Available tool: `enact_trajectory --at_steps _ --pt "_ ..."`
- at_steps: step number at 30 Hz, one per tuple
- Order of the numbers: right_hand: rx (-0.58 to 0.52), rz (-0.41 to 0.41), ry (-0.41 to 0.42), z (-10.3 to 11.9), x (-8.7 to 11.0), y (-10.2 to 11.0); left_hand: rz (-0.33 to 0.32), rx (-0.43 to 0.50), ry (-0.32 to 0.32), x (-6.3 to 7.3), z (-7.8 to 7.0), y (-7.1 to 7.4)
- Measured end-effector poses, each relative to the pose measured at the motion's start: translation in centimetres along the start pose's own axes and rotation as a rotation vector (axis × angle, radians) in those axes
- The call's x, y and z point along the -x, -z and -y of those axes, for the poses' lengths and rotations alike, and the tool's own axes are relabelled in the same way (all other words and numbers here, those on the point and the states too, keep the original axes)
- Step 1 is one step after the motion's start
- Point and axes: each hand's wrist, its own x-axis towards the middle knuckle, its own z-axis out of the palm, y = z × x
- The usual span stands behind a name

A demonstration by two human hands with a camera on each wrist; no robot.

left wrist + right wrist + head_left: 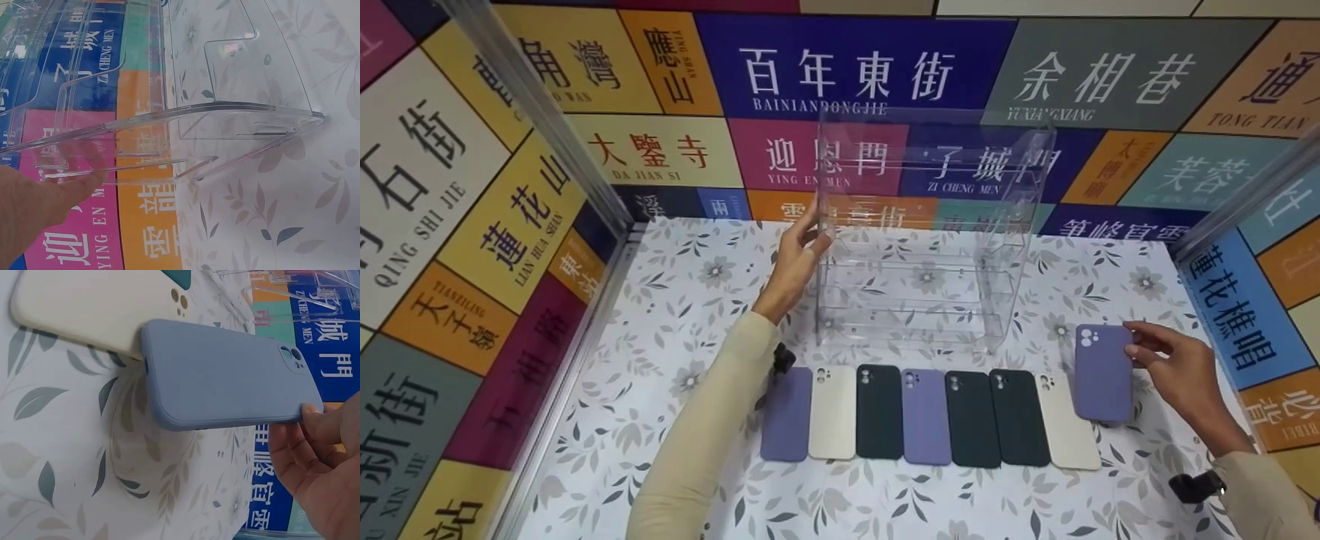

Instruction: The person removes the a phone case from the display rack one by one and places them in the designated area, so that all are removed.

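Observation:
A purple phone case (pixel 1103 373) is pinched at its upper right edge by my right hand (pixel 1177 367). It is tilted up off the table and overlaps the cream phone case (pixel 1072 427) at the row's right end. The right wrist view shows the thumb and fingers on the edge of the held case (pixel 225 379), near its camera holes. My left hand (pixel 797 259) grips the left side of a clear plastic tiered rack (pixel 900 304) standing behind the row. Up close, the rack's side edge (pixel 214 107) runs past the fingers of the left hand (pixel 45 208), some of which are hidden.
Purple, cream and dark phone cases (pixel 879 412) lie side by side in a row in front of the rack. White leaf-patterned cloth (pixel 697 300) covers the table. Panels with Chinese lettering (pixel 855 67) close off the back and both sides.

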Motion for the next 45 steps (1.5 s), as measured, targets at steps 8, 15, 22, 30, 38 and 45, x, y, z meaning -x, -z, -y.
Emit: enact_trajectory --at_steps 8,15,22,30,38,45 --pt "0.040 0.090 -0.022 -1.0 0.6 0.3 -0.009 -0.021 0.005 0.1 -0.1 0.0" --pt "0.035 0.153 -0.018 -1.9 1.2 0.5 -0.008 -0.015 0.003 0.0 -0.1 -0.1" --pt "0.024 0.193 -0.020 -2.8 1.8 0.5 -0.002 0.000 -0.011 0.0 0.1 0.0" --pt "-0.001 0.229 -0.079 -3.9 2.7 0.6 0.000 -0.015 -0.001 0.0 -0.1 -0.1" --pt "-0.025 0.254 -0.132 -5.0 3.0 0.8 -0.008 0.003 0.019 0.0 -0.1 -0.1" --pt "-0.025 0.279 -0.164 -5.5 3.0 0.6 0.012 -0.021 -0.004 0.0 0.0 0.0"
